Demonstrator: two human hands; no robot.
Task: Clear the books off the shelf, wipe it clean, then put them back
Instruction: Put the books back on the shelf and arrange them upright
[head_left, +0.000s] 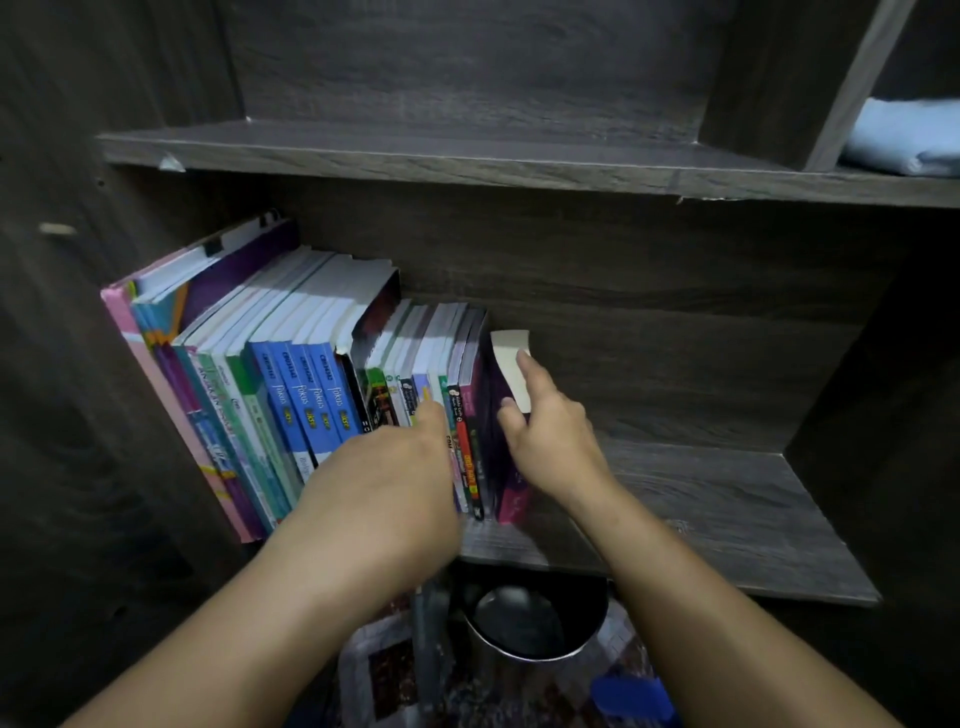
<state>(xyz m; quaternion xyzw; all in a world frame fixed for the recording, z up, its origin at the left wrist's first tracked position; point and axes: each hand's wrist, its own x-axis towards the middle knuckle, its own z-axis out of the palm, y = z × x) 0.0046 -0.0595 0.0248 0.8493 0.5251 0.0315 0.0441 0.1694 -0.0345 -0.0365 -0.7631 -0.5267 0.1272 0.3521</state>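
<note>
You are in a home. Dark wooden shelving holds schoolbooks and folded blue cloth; a bin stands below.

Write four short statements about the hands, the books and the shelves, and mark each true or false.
1. The right hand grips the purple book at the right end of the row. True.
2. The left hand holds a cloth. False: no cloth is there; it touches the spines of the books.
3. The books fill the whole lower shelf. False: they stand at its left, and its right part is bare.
4. A folded blue cloth lies in the upper right compartment. True.
</note>
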